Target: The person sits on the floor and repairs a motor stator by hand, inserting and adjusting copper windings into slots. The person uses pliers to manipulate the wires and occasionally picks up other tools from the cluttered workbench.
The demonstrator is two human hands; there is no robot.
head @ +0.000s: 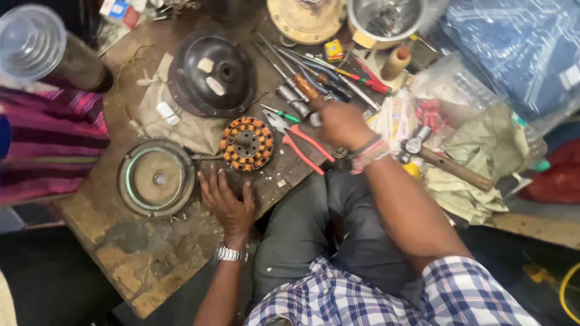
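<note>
Stator (246, 143) sits just beyond flat, spread, empty left hand (228, 202) near workbench (142, 259) front edge; right hand (341, 124) grips brown-handled screwdriver (302, 84), shaft pointing toward far edge.

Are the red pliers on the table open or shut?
Open. The red pliers lie flat on the wooden table, handles spread in a V. No hand holds them.

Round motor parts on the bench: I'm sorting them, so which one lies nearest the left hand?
The stator with orange copper windings, just above the left hand. The dark dome cover and greenish round housing lie farther away.
</note>
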